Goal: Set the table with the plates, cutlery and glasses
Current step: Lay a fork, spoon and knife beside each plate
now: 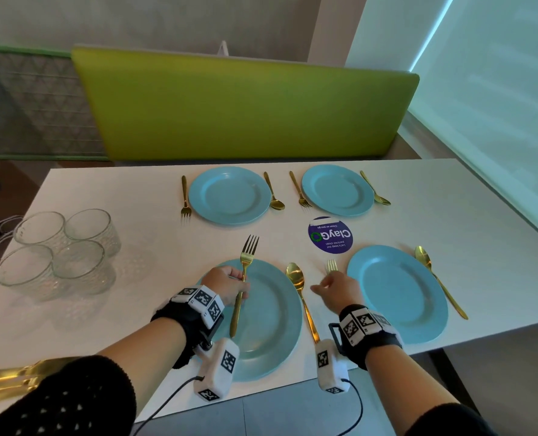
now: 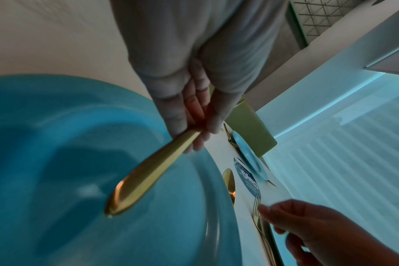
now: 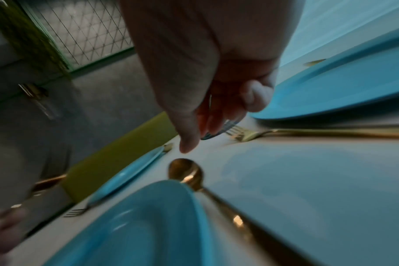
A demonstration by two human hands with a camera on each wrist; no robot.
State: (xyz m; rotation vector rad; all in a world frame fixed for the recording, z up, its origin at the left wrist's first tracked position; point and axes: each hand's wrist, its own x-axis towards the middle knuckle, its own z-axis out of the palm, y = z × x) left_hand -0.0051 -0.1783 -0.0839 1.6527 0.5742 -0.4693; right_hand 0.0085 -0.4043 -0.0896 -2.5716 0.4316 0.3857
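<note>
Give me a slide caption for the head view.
Left hand holds a gold fork over the near plate.

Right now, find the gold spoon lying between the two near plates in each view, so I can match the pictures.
Head: the gold spoon lies centre, right of the near left plate.
Left wrist: only its bowl shows, lower right, past that plate's rim.
Right wrist: bottom centre, bowl just beyond the plate's edge.
Shared landmark: the round purple ClayGo sticker, seen in the head and left wrist views.
</note>
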